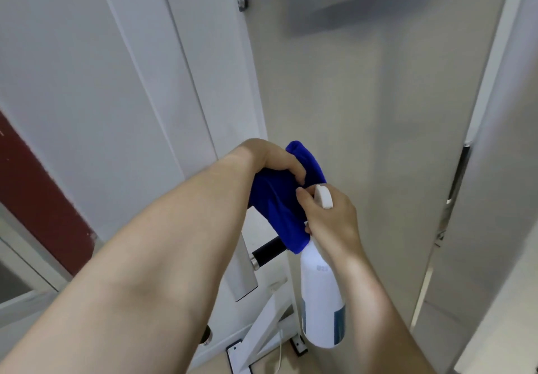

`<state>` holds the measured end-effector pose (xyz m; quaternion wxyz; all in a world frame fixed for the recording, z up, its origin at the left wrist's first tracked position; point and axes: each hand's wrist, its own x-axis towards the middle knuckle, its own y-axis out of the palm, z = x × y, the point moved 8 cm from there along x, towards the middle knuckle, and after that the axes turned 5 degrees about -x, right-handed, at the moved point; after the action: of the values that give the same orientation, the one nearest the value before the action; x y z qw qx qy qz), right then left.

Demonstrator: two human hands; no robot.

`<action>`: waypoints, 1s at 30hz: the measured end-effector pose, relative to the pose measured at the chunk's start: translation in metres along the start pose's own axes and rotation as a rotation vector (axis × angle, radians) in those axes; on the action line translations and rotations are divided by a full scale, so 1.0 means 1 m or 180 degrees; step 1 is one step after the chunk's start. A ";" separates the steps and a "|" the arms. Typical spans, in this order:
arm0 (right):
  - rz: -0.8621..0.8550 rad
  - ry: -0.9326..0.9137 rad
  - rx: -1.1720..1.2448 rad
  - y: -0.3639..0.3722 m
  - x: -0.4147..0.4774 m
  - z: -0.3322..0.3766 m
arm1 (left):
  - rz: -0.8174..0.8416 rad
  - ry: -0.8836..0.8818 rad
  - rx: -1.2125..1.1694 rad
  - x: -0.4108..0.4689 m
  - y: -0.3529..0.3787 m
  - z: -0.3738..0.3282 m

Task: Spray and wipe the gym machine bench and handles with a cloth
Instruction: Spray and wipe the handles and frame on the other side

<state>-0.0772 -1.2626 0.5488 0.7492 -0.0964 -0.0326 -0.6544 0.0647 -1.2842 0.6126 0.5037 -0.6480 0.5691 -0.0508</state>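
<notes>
My left hand (273, 159) grips a bunched blue cloth (276, 207) in the middle of the view. My right hand (329, 219) holds a white spray bottle (320, 301) by its neck, its white trigger head (324, 196) right against the cloth. The bottle hangs down below my right hand. Under the cloth a black handle grip (267, 253) with a chrome collar sticks out of the white machine frame (203, 68). The cloth hides the handle's right end. No bench shows in this view.
A white upright post of the machine rises at centre left. White base struts with bolted foot plates (262, 333) lie on the pale floor below. A dark red strip (37, 199) runs along the left. Pale walls and a panel edge (457, 175) stand to the right.
</notes>
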 end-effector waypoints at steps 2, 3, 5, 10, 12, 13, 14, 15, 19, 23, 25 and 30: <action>0.0096 0.0093 -0.0019 0.005 0.001 -0.006 | -0.0319 0.0533 0.0353 0.006 -0.002 -0.022; 0.0158 0.0152 -0.0058 0.009 0.001 -0.011 | -0.0636 0.0925 0.0637 0.006 -0.002 -0.034; 0.0210 0.0254 -0.0052 0.014 0.001 -0.017 | -0.1260 0.1634 0.1207 0.000 0.000 -0.051; 0.0224 0.0215 0.0001 0.024 0.002 -0.020 | -0.2518 0.2102 0.2511 -0.014 0.002 -0.035; 0.0180 0.0166 -0.0001 0.023 0.005 -0.016 | -0.2646 0.1579 0.2864 -0.013 -0.001 -0.015; 0.0193 0.0147 -0.0071 0.021 0.007 -0.013 | -0.2595 0.1307 0.3016 -0.011 -0.002 -0.004; 0.0226 0.0117 -0.0171 0.022 0.008 -0.010 | -0.2503 0.1070 0.3102 -0.012 -0.005 0.009; 0.0248 0.0103 -0.0292 0.021 0.010 -0.006 | -0.2434 0.0895 0.3164 -0.015 -0.009 0.019; 0.0214 -0.0040 -0.0504 0.025 0.009 0.010 | -0.2632 0.0894 0.4035 -0.042 -0.008 0.054; 0.0240 0.0003 -0.0376 0.034 -0.001 0.015 | -0.3019 0.1293 0.4783 -0.057 0.020 0.076; 0.0340 0.0115 -0.0323 0.038 -0.008 0.011 | -0.3070 0.1521 0.4836 -0.061 0.028 0.078; 0.0421 0.0374 -0.0299 0.032 -0.026 -0.002 | -0.3326 0.2728 0.4633 -0.091 0.047 0.069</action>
<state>-0.0495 -1.2339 0.5395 0.7861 -0.0949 0.0485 -0.6089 0.0447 -1.1641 0.5919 0.4447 -0.2771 0.1761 -0.8333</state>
